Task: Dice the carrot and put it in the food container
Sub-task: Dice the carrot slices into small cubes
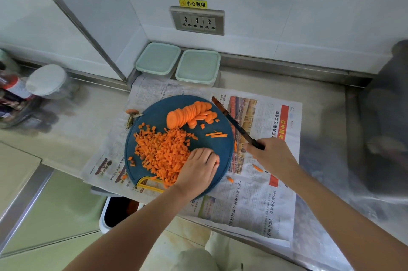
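My left hand (199, 164) sits on the near right part of the round blue cutting board (159, 114). Its knuckles are up and its fingers (208, 156) are bent, tips down against the right edge of the diced carrot (163, 151). A bit of orange shows at my fingertips, but I cannot tell whether I am pinching a piece or only pressing down.

My right hand (271, 156) is wrapped tight round the dark handle of the knife (231, 119). The blade slants away to the upper left, along the board's right rim and above the newspaper (254, 204).

The dice lie heaped across the middle and near side of the board. Behind them a fanned row of carrot rounds (189, 114) is uncut, and a few thin carrot strips (217, 135) lie to their right. The carrot top (132, 112) rests just off the board's left rim, and two stray carrot bits (257, 168) lie on the paper by my right wrist.

The two food containers (159, 59) (197, 67) stand side by side against the wall behind the board, touching each other, both with pale green lids on. I cannot see any contents through them. A yellow peeler (148, 184) lies at the board's near rim. Below the counter edge there is a white-rimmed bin (114, 213), dark inside. A jar with a white lid (46, 79) stands far to the left.
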Demonstrator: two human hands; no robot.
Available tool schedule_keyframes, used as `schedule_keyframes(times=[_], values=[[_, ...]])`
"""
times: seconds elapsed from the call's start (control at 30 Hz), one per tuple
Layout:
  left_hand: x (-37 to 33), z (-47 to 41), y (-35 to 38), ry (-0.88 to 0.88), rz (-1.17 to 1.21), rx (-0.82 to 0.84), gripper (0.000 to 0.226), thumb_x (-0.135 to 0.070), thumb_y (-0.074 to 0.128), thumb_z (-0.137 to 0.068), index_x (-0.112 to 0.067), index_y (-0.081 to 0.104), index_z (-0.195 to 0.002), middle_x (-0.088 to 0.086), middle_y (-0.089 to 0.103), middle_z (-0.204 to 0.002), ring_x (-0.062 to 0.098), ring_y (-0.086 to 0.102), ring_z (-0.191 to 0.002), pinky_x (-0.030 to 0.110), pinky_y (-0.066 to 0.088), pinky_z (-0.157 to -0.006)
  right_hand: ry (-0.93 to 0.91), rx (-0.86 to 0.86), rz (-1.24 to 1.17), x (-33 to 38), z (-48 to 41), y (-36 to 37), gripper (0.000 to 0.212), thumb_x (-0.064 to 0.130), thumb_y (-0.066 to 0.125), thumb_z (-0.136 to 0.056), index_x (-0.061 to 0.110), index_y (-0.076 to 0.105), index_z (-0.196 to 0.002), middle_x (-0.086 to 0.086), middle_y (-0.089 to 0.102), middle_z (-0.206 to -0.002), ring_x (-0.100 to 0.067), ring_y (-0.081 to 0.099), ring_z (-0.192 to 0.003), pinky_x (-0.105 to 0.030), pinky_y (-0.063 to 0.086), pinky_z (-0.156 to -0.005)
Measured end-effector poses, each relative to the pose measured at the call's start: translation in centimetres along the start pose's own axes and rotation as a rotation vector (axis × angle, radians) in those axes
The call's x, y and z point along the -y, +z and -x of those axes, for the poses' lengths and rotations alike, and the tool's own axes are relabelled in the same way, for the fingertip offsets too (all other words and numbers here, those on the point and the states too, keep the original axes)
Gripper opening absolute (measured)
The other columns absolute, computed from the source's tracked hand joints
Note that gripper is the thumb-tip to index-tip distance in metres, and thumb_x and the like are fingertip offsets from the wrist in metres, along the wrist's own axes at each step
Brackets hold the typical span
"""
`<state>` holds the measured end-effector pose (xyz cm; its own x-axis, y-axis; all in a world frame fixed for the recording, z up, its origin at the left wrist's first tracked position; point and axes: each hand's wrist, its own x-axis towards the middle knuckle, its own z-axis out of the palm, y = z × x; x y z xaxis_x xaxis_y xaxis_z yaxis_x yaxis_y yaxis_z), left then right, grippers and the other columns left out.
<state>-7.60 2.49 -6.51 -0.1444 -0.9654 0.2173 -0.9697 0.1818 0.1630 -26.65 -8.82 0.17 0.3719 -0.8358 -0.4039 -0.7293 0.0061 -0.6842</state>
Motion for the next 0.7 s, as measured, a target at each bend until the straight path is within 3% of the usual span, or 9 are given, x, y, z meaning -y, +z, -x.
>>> schedule_keyframes(times=[0.13,0.3,0.43,0.5,0.6,0.7], values=[[2.0,0.3,-1.7,-0.106,-0.09,0.018,0.005,-0.015,0.059,-0.086,-0.016,0.056,-0.082,-0.001,0.052,-0.079,0.018,0.052,-0.074,0.031,0.049,-0.073,-0.003,0.0,0.012,0.1,0.1,0.2,0.044,0.039,0.061,-0.092,0.002,0.061,-0.069,-0.002,0.046,-0.05,-0.01,0.04,-0.04,-0.023,0.035,-0.044],[5.2,1.2,-3.5,-0.267,-0.133,0.054,0.016,-0.006,0.07,-0.079,-0.013,0.056,-0.079,0.002,0.053,-0.075,0.021,0.053,-0.068,0.036,0.05,-0.068,-0.014,-0.002,0.022,0.2,-0.2,0.2,0.045,0.039,0.06,-0.092,-0.001,0.062,-0.071,-0.004,0.048,-0.051,-0.01,0.041,-0.04,-0.025,0.037,-0.046],[6.3,0.5,-5.0,-0.276,0.015,0.022,0.008,-0.016,0.057,-0.091,-0.017,0.06,-0.084,-0.001,0.059,-0.082,0.022,0.056,-0.078,0.039,0.048,-0.077,-0.014,-0.006,0.04,0.3,-0.6,0.3,0.042,0.04,0.059,-0.092,0.01,0.056,-0.062,0.0,0.045,-0.048,-0.007,0.038,-0.037,-0.018,0.032,-0.04],[6.4,-0.7,-6.0,-0.309,0.11,-0.02,0.002,-0.012,0.064,-0.088,-0.014,0.065,-0.088,0.001,0.063,-0.086,0.022,0.057,-0.082,0.035,0.046,-0.074,-0.002,-0.002,0.017,0.4,-0.8,0.5,0.042,0.04,0.058,-0.093,0.013,0.055,-0.06,0.002,0.043,-0.047,-0.007,0.037,-0.035,-0.015,0.029,-0.037],[7.0,-3.5,-7.5,-0.524,0.242,-0.071,0.011,-0.015,0.069,-0.086,-0.013,0.067,-0.096,0.0,0.065,-0.088,0.016,0.057,-0.083,0.027,0.044,-0.07,0.017,0.01,-0.02,0.7,-1.1,0.8,0.042,0.039,0.059,-0.092,0.004,0.061,-0.068,-0.001,0.044,-0.049,-0.008,0.037,-0.036,-0.014,0.028,-0.034],[8.2,-6.1,-8.2,-0.704,0.329,-0.064,0.013,-0.022,0.071,-0.084,-0.015,0.065,-0.093,-0.006,0.06,-0.078,0.009,0.056,-0.072,0.023,0.04,-0.064,0.01,0.017,-0.012,1.1,-1.4,1.1,0.044,0.039,0.058,-0.093,0.0,0.065,-0.075,-0.003,0.045,-0.052,-0.011,0.037,-0.04,-0.015,0.027,-0.036]])
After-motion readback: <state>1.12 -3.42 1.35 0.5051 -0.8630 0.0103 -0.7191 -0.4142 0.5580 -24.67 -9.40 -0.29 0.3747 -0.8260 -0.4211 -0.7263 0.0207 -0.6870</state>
